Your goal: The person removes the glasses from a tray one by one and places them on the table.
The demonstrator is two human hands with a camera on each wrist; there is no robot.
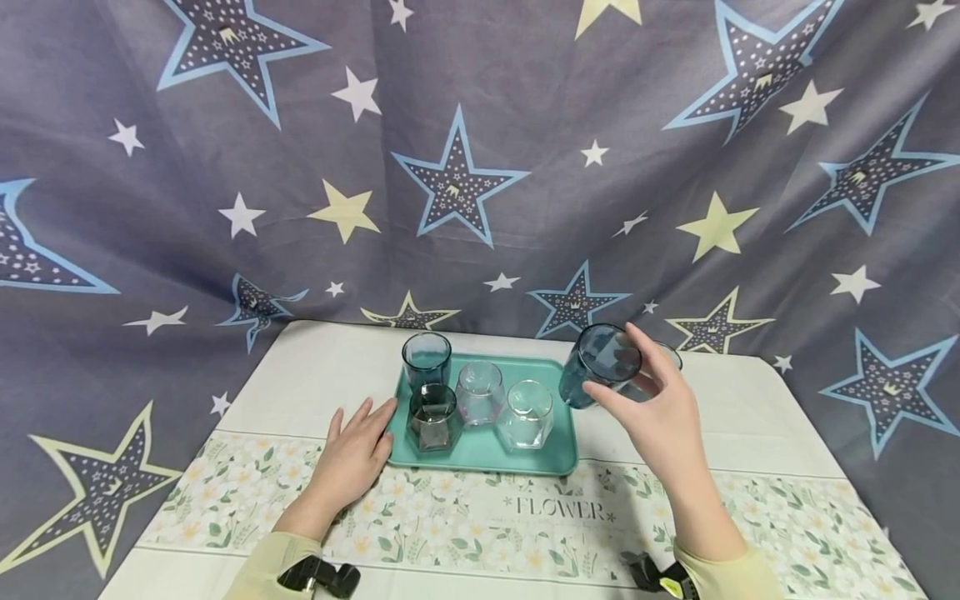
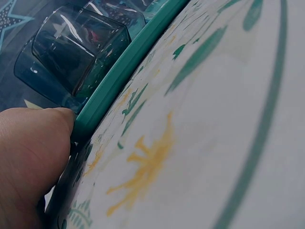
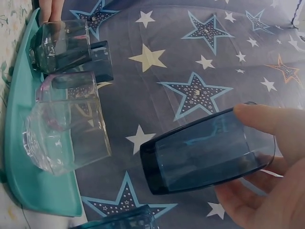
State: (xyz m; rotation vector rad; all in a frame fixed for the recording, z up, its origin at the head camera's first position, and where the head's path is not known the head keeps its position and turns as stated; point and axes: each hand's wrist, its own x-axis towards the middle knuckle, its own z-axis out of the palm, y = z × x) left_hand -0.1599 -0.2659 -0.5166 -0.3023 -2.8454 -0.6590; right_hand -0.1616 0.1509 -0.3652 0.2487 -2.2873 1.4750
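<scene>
My right hand (image 1: 662,412) holds a tall blue drinking glass (image 1: 581,375) between thumb and fingers, tilted and raised by the right end of a teal tray (image 1: 480,460). In the right wrist view, the thick dark base of this blue glass (image 3: 205,157) points toward the tray side. Four-sided placement on the tray includes a blue glass (image 1: 427,354) at the back left, a dark grey glass (image 1: 432,421) before it, a pinkish glass (image 1: 480,392) and a clear faceted glass (image 1: 527,421). My left hand (image 1: 352,454) touches the tray's left rim with its fingers extended.
Another glass (image 1: 670,357) stands right of the tray, mostly hidden behind my right hand. A white tablecloth (image 1: 300,379) with a floral band covers the table. Behind its back edge hangs a grey curtain (image 1: 517,83) with stars.
</scene>
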